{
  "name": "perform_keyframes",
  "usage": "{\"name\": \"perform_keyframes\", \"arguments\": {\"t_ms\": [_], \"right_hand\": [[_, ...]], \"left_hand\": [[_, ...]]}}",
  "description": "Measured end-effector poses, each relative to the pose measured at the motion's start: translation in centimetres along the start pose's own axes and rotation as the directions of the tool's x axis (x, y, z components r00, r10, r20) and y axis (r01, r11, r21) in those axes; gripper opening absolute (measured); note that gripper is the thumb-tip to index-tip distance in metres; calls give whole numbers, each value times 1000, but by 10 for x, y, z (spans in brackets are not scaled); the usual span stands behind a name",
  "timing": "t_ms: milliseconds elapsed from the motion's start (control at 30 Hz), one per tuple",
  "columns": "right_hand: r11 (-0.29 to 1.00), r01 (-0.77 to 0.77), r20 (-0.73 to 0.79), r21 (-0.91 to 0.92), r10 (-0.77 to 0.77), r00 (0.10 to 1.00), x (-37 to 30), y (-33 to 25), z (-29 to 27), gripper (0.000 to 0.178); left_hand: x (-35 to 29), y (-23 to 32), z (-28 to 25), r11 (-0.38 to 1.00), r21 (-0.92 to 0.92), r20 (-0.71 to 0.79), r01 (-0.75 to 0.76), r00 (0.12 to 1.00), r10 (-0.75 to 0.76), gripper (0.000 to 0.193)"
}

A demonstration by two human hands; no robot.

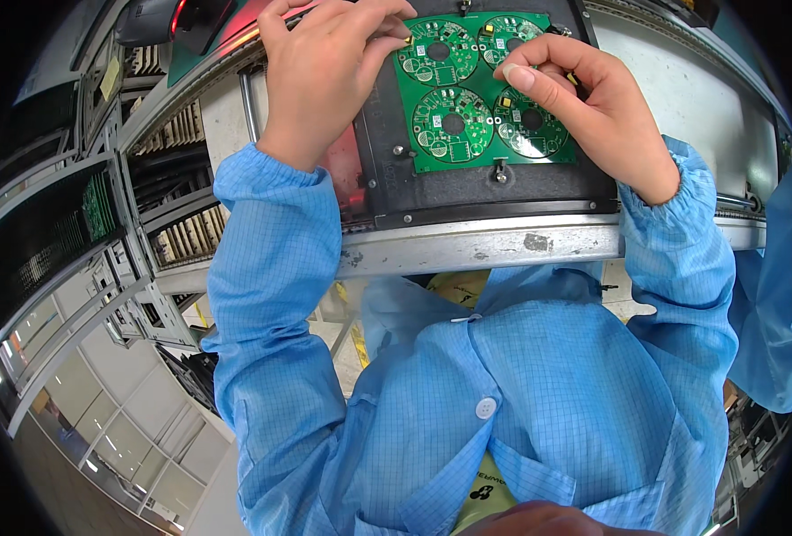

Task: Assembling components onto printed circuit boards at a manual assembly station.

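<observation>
A green circuit board (425, 166) with several round sections lies on a black carrier plate (548, 192). Dark discs, small parts and yellow blocks show on the sections. At the board's upper left corner, my left hand (317, 85) has thumb and index finger pinched beside a small yellow part; whether they grip it I cannot tell. My right hand (597, 94) hovers over the board's right half with thumb and index fingertips together. Anything inside that pinch is too small to make out. Its fingers and palm hide part of the right-hand sections.
A worn metal rail (467, 246) runs along the near side of the carrier plate. Small clamps (501, 174) hold the board's edges. Slotted racks (186, 237) stand at left, with a black device (159, 20) showing a red light above. Blue cloth (780, 295) hangs at far right.
</observation>
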State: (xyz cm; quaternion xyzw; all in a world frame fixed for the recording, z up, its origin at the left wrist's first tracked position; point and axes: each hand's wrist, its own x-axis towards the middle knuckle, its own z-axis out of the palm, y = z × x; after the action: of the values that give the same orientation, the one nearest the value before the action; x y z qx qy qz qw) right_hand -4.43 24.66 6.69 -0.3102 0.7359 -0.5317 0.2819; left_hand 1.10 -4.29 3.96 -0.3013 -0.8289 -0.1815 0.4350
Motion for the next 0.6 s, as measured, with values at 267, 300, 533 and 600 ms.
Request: {"name": "perform_keyframes", "arguments": {"t_ms": [267, 300, 533, 600], "right_hand": [[770, -38, -8, 637, 55, 998, 3, -2, -8, 30], [785, -277, 84, 554, 279, 957, 4, -32, -1, 92], [505, -197, 136, 840, 156, 978, 1, -22, -1, 93], [511, -201, 198, 836, 62, 978, 3, -24, 7, 96]], "left_hand": [[35, 43, -13, 943, 328, 434, 64, 876, -210, 21], [27, 41, -17, 940, 336, 437, 63, 874, -215, 21], [52, 65, -8, 913, 98, 279, 397, 870, -408, 16], [33, 59, 37, 889, -437, -169, 138, 958, -231, 19]]}}
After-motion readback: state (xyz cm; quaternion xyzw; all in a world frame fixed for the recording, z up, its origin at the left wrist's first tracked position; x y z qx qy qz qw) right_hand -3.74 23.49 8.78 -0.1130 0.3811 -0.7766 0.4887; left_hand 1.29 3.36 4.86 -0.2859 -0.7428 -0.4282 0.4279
